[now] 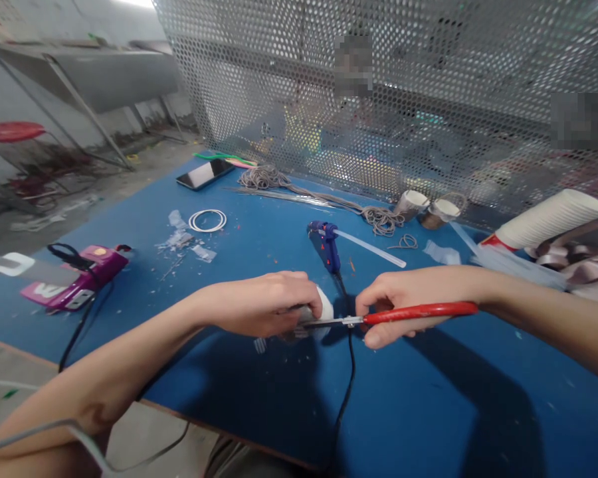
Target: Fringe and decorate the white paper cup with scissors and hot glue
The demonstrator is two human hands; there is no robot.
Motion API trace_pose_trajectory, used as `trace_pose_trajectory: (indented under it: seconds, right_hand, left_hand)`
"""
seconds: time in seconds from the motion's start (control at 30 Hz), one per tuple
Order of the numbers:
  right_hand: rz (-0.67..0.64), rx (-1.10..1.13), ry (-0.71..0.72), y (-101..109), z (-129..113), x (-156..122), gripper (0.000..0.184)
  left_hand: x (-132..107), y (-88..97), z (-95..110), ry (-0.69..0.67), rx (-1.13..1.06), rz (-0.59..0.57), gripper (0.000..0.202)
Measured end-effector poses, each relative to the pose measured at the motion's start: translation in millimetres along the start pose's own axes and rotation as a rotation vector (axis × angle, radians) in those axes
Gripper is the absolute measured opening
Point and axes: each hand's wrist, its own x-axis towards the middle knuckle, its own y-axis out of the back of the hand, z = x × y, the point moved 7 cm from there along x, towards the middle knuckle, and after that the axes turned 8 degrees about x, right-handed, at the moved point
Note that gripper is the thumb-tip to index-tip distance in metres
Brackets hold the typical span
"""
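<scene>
Both hands low over a blue table (403, 411). Left hand (274, 302): fingers curled and pressed together, pinching a white piece (325, 304), mostly hidden by the knuckles; its full shape cannot be told. Right hand (403, 299): fingers bent about the red-handled scissors (418, 310), thumb underneath; whether any finger passes through a loop cannot be told. Blades point left, their tips at the left fingers beside the white piece; whether they bite into it is unclear.

Just beyond the hands, a blue glue gun (325, 245) with a clear stick (371, 248) out its back; black cord (353, 372) runs toward the near edge, behind the scissors. Farther left, a white ring (207, 221) near scattered scraps (179, 239). Right side, a leaning stack of paper cups (553, 216).
</scene>
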Motion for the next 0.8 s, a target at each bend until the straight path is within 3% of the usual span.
trace_pose_trajectory:
  seconds: [0.27, 0.57, 0.7, 0.8]
  right_hand:
    - [0.012, -0.126, 0.095, 0, -16, 0, 0.050]
    - [0.043, -0.106, 0.024, 0, -9, 2, 0.048]
    - [0.081, -0.232, -0.023, -4, -9, -3, 0.043]
    - [0.114, -0.245, -0.059, -6, -5, -11, 0.041]
  left_hand:
    - [0, -1.2, -1, 0.015, 0.029, -0.012, 0.025]
    - [1, -0.4, 0, 0.037, 0.007, -0.021, 0.024]
    - [-2, 3.6, -12, 0.170, -0.009, 0.031, 0.026]
    - [-6, 15.0, -25, 0.303, -0.017, 0.180, 0.028]
